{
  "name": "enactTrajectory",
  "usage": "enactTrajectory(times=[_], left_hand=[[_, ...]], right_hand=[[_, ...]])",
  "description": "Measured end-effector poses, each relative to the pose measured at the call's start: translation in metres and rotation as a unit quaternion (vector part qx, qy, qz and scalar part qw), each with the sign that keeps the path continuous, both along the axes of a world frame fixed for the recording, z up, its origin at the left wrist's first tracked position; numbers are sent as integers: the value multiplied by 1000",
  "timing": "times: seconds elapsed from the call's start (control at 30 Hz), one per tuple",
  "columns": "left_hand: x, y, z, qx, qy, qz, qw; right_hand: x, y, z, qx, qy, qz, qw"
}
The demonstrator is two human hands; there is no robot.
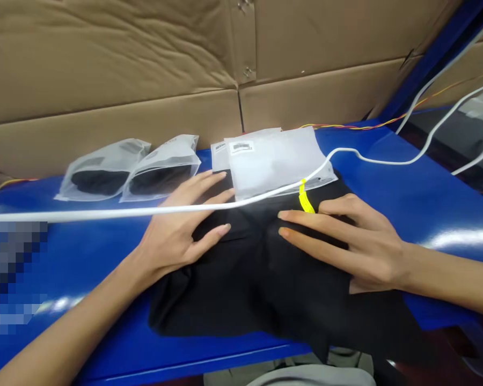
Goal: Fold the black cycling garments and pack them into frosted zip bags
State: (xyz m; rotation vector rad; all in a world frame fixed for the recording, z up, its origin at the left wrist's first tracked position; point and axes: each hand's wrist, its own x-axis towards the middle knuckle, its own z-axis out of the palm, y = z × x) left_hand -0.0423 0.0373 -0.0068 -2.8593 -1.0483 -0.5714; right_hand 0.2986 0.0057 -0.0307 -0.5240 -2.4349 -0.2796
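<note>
A black garment lies folded on the blue table, its near edge hanging over the front. My left hand rests flat on its left part with fingers stretched out. My right hand lies flat on its right part, fingers pointing left and pressed on the cloth. A yellow tag shows just above my right fingers. Empty frosted plastic bags with a barcode label lie on the garment's far edge.
Two frosted bags holding black items sit at the back left. A white cable crosses the table over my left hand. Cardboard walls close off the back. Red and yellow wires run along the far edge.
</note>
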Motion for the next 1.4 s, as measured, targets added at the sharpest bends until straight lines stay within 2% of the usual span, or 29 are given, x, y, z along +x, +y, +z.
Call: enactTrajectory(times=[0.13, 0.3, 0.53, 0.77, 0.9, 1.1, 1.23, 1.4], left_hand=[[10, -13, 0, -40, 35, -81, 995], [19, -19, -2, -143, 140, -110, 974], [23, -20, 2, -165, 162, -88, 969], [17, -19, -6, -175, 131, -25, 976], [17, -17, -8, -176, 117, -8, 977], [11, -7, -9, -77, 74, 6, 994], [6, -2, -9, -13, 36, 80, 996], [6, -1, -13, 4, 41, 189, 981]], right_hand=[[2, 1, -1, -53, -5, -17, 998], [2, 7, 2, -163, -68, 37, 984], [3, 7, -1, -110, -61, -19, 992], [7, 17, -3, -106, -65, 45, 991], [8, 17, -4, -101, -63, 48, 992], [7, 16, -4, -106, -64, 44, 991], [8, 16, -4, -106, -65, 50, 991], [7, 16, -3, -104, -72, 54, 991]])
